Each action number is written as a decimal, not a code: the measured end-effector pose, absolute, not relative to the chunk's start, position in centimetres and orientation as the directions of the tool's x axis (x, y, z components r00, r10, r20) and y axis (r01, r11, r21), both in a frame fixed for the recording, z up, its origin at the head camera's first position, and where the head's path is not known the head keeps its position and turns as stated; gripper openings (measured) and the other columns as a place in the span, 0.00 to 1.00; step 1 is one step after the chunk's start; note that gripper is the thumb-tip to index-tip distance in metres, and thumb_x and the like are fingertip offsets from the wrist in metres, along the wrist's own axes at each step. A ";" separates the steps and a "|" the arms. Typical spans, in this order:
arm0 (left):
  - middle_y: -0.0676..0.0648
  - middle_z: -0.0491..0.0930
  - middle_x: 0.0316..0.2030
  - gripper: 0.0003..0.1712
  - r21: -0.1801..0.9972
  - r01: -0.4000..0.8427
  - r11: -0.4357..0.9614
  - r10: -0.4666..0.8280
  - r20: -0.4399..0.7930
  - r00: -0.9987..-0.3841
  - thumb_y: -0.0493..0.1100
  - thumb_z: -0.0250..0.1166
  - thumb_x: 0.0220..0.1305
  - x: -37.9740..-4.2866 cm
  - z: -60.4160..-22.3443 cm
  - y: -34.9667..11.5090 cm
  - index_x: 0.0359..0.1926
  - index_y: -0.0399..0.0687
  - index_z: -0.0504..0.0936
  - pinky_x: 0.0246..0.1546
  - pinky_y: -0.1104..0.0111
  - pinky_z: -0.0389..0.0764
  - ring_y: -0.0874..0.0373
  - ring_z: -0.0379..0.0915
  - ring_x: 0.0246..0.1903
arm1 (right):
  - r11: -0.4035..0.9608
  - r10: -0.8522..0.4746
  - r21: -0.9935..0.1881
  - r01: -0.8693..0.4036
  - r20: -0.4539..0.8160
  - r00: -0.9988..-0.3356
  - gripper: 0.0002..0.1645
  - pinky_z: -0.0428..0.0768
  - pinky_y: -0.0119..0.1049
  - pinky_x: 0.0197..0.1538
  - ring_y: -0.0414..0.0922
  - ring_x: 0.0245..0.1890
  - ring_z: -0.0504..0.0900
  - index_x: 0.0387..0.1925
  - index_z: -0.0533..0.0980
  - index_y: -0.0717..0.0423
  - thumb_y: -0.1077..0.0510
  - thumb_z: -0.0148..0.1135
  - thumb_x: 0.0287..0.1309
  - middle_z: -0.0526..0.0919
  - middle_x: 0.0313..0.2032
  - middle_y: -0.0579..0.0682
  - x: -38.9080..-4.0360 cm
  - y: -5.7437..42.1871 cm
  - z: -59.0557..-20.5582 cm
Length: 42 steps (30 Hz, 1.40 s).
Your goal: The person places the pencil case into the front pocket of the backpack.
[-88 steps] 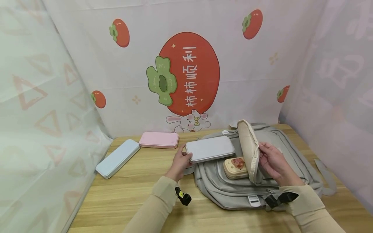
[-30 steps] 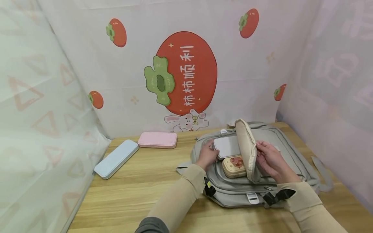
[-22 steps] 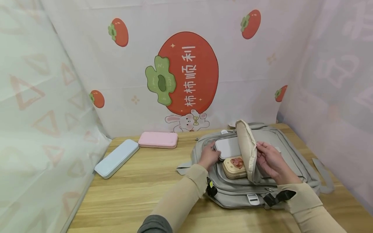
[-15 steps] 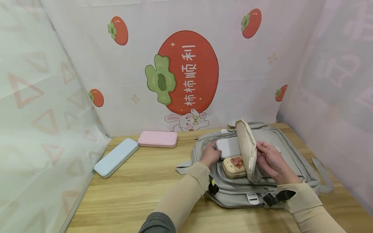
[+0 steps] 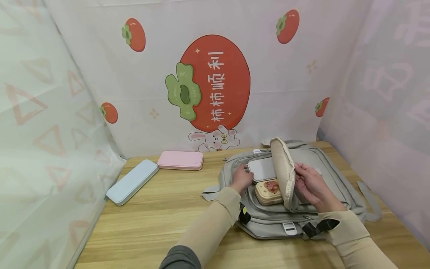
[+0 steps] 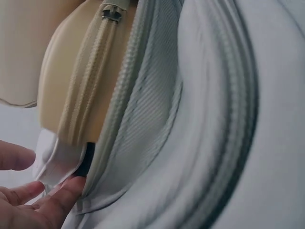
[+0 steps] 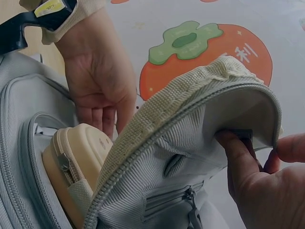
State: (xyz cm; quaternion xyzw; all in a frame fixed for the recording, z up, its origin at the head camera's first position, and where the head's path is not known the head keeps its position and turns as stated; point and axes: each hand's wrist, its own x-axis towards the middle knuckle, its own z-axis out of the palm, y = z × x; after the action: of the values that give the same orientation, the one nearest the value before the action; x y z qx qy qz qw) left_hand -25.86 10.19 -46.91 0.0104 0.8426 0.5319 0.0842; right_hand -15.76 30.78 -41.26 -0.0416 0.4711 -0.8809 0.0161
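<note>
A grey backpack point(image 5: 231, 220) lies on the table with its front pocket unzipped. Fingers and thumb of my left hand point(image 5: 242, 178) grip the left end of a flat white pencil case point(image 5: 262, 169); its right end is hidden behind the raised cream flap point(image 5: 283, 172). In the left wrist view the fingertips are right at the white pencil case's end point(image 6: 62, 164). My right hand point(image 5: 314, 186) pinches the flap's edge and holds it up. Beside the white pencil case, nearer me, sits a small cream zipped case point(image 5: 268, 192) with a bear picture, partly in the pocket.
To the left, a pink flat case point(image 5: 180, 160) and a light blue flat case point(image 5: 132, 182) lie on the wooden table point(image 5: 151, 224). Printed cloth point(image 5: 134, 74) hangs behind and at both sides. Backpack straps point(image 5: 371, 201) trail onto the table.
My left hand has moved right with the white pencil case, from over the backpack's left edge to partly behind the flap. Over the last second it hardly moves. The right hand stays at the flap.
</note>
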 end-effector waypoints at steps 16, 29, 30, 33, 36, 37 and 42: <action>0.39 0.79 0.50 0.26 0.975 -0.121 0.186 0.220 -0.161 -0.962 0.38 0.58 0.75 -27.2 -46.0 3.8 0.69 0.33 0.69 0.46 0.62 0.83 0.46 0.79 0.46 | -0.531 -0.053 -0.848 -0.004 0.037 -0.998 0.16 0.81 0.28 0.45 0.38 0.42 0.82 0.43 0.74 0.61 0.63 0.38 0.82 0.82 0.41 0.49 -15.8 31.1 -41.1; 0.30 0.71 0.61 0.29 0.972 -0.187 0.142 0.089 -0.200 -0.976 0.40 0.56 0.76 -27.9 -46.2 -4.4 0.71 0.31 0.63 0.58 0.52 0.79 0.34 0.70 0.62 | -0.542 -0.067 -0.840 0.004 0.038 -0.997 0.13 0.81 0.28 0.46 0.38 0.43 0.82 0.43 0.73 0.61 0.62 0.41 0.82 0.82 0.42 0.49 -15.7 31.5 -40.9; 0.30 0.71 0.61 0.29 0.972 -0.184 0.145 0.079 -0.196 -0.977 0.40 0.56 0.76 -28.0 -46.3 -4.9 0.71 0.31 0.63 0.57 0.52 0.80 0.34 0.70 0.62 | -0.543 -0.068 -0.840 0.003 0.041 -0.997 0.14 0.81 0.28 0.46 0.38 0.43 0.82 0.43 0.73 0.61 0.62 0.40 0.82 0.81 0.42 0.49 -15.7 31.5 -40.9; 0.29 0.71 0.63 0.30 0.972 -0.181 0.150 0.057 -0.191 -0.980 0.40 0.56 0.77 -28.1 -46.5 -6.5 0.72 0.30 0.62 0.58 0.51 0.79 0.33 0.69 0.63 | -0.546 -0.078 -0.838 0.002 0.049 -0.996 0.14 0.81 0.29 0.47 0.38 0.43 0.82 0.44 0.73 0.61 0.63 0.40 0.82 0.82 0.42 0.49 -15.7 31.5 -40.9; 0.28 0.69 0.64 0.30 0.970 -0.185 0.157 0.047 -0.194 -0.980 0.40 0.55 0.78 -28.2 -46.7 -8.1 0.74 0.30 0.61 0.59 0.49 0.78 0.33 0.68 0.64 | -0.542 -0.088 -0.841 0.006 0.049 -0.995 0.14 0.81 0.29 0.46 0.38 0.42 0.82 0.44 0.74 0.61 0.62 0.40 0.82 0.81 0.42 0.49 -15.8 31.5 -40.9; 0.28 0.69 0.65 0.31 0.968 -0.193 0.162 0.043 -0.203 -0.978 0.40 0.55 0.78 -28.2 -46.7 -8.6 0.74 0.31 0.60 0.60 0.49 0.77 0.33 0.68 0.64 | -0.536 -0.085 -0.844 0.005 0.049 -0.995 0.15 0.81 0.28 0.45 0.38 0.41 0.81 0.44 0.74 0.61 0.62 0.40 0.82 0.81 0.41 0.49 -15.8 31.5 -40.9; 0.29 0.65 0.68 0.32 0.950 -0.247 0.193 0.024 -0.256 -0.966 0.42 0.54 0.79 -28.0 -46.4 -11.6 0.77 0.34 0.57 0.62 0.50 0.75 0.35 0.66 0.66 | -0.531 -0.076 -0.848 -0.011 0.061 -0.995 0.18 0.79 0.28 0.41 0.37 0.37 0.79 0.41 0.75 0.60 0.63 0.38 0.82 0.80 0.38 0.48 -15.9 31.9 -40.8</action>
State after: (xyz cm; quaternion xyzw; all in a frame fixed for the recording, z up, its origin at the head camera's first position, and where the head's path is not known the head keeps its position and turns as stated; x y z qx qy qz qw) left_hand -27.96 -11.63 -46.38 -0.0728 0.7649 0.6309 0.1075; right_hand -15.92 31.90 -40.81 -0.0452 0.4841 -0.8736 0.0185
